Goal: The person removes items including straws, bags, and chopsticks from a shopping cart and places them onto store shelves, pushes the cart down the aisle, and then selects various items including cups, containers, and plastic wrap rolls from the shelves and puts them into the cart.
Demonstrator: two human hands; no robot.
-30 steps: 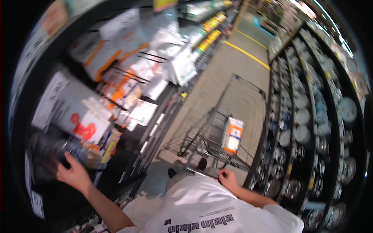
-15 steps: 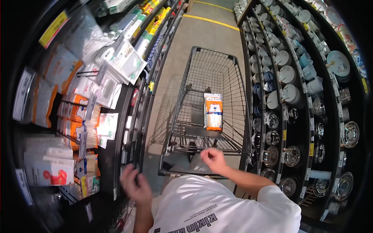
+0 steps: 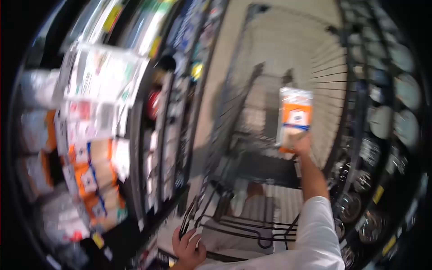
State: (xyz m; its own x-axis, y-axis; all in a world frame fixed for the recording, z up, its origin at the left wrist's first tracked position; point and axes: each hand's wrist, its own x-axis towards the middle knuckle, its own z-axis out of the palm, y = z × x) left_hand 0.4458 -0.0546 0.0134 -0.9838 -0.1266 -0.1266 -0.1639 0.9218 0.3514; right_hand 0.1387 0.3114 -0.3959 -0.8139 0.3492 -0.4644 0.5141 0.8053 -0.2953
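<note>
In the head view, my right hand (image 3: pixel 303 143) reaches into the shopping cart (image 3: pixel 275 172) and grips the lower end of an orange-and-white packet of thin sticks (image 3: pixel 297 115). Blur hides how the fingers lie on it, and I cannot tell whether the packet is off the cart's floor. My left hand (image 3: pixel 189 247) has its fingers curled over the near left corner of the cart, at the handle end.
On the left, a shelf rack carries similar orange packets (image 3: pixel 92 177) and white packs (image 3: pixel 103 74). The right-hand shelves hold bowls (image 3: pixel 381 121) and shiny metal dishes (image 3: pixel 370 225). Both racks stand near the cart's sides.
My right hand has gone from near the cart handle forward to the packet. My left hand has moved from the air by the left shelf onto the cart's corner. The view has shifted closer.
</note>
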